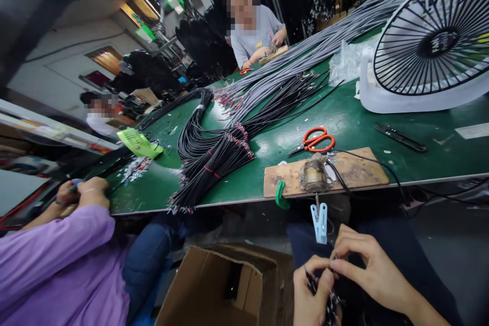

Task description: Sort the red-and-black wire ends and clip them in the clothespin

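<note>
- The left hand (311,293), at the lower right of the frame, is closed round a small bunch of dark wires (332,308) with pale, frayed-looking ends.
- The right hand (362,265) reaches in beside it, thumb and fingertips pinched on a wire end at the left fingertips; the detail there is too small to read.
- A loose left-hand grip could let wires slip out of the bunch, and pinching too hard could bend or break the fine strands.
- Just above the hands, a light-blue clothespin (321,224) hangs at the shaft of a small motor (314,175); if that shaft turned, fingers or wire tails straying upward could catch.
- The motor sits on a wooden board (361,168), with a green clamp (281,196) at its left end; a slack clamp could let the board shift.
- Orange-handled scissors (319,140) lie just behind, points leftward, where a careless reach could meet them.
- The green table (244,188) carries black cables (214,158) at centre, grey cables (282,71) beyond, and a white fan (437,41) at upper right.
- A cardboard box (206,285) stands at bottom centre.
- A co-worker's purple sleeve (64,244) fills the lower left; another person (263,23) works at the top.
</note>
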Tool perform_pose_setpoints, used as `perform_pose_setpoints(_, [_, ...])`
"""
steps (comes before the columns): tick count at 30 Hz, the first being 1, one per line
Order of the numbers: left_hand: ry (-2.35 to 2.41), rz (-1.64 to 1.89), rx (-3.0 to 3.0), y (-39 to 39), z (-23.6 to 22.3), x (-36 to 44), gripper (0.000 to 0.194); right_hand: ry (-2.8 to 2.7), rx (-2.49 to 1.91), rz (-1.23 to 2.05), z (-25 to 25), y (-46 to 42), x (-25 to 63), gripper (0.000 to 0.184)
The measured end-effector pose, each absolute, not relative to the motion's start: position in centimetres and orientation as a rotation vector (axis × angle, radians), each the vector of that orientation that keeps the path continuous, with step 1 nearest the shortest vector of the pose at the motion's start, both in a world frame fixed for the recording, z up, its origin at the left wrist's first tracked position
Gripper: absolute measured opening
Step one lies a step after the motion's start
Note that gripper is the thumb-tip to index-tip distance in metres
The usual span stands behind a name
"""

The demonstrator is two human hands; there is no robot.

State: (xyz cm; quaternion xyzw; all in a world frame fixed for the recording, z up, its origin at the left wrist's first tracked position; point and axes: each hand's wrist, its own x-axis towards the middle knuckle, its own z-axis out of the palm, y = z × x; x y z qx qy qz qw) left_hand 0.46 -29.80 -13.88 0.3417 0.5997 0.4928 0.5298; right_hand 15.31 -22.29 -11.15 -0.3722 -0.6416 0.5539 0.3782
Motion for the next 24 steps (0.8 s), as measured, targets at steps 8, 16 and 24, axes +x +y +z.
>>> perform_pose_setpoints(8, [1.222, 1.256, 0.669, -29.34, -13.89, 0.5, 0.043, -1.575, -0.943, 1.374, -11.82, -22.65, 15.07, 0.016])
perform_pose_setpoints(16, [1.203, 1.385, 0.619, -29.23, -13.93, 0.52, 0.035, -1.657, -0.906, 1.178, -11.12, -23.0, 15.19, 0.013])
perform_pose_setpoints(24, [1.124, 1.391, 0.556, -29.27, -14.22, 0.44, 0.032, -1.699, -0.878, 1.123, -11.5, -22.93, 15.2, 0.016])
